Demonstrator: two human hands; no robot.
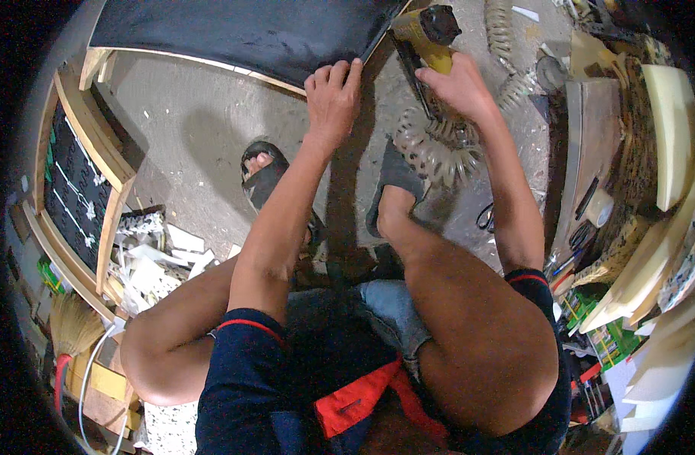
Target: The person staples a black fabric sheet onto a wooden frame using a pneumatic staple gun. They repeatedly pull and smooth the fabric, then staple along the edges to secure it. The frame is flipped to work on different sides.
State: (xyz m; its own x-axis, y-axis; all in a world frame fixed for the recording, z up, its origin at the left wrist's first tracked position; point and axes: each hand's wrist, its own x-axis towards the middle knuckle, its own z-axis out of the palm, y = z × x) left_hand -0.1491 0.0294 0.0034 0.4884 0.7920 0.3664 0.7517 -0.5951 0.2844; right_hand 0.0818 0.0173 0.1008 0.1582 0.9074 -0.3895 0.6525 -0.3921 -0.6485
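At the left, a broom [73,326] leans near a wooden frame [114,163], with white scraps [146,277] heaped just right of the frame's near end. Farther off and to the right lies the panel [226,34], black-covered on a pale wooden edge; its long near edge runs left to right, sloping nearer toward the corner, where its right edge turns away to the far right. The left hand [334,102] lies over that near right corner, fingers bent on the black cover; its thumb is hidden, so I cannot tell whether it pinches the edge. Just right of the panel's right edge is the air tool [415,32], its long black magazine running from far left to near right, across the line of that edge. Its far left end is beside the edge, though contact cannot be made out. The right hand [457,85] is wrapped round its handle; the left is nearer the panel's corner. The coiled hose [438,155] lies nearer, below that hand, and foam pieces [669,136] stand far right.
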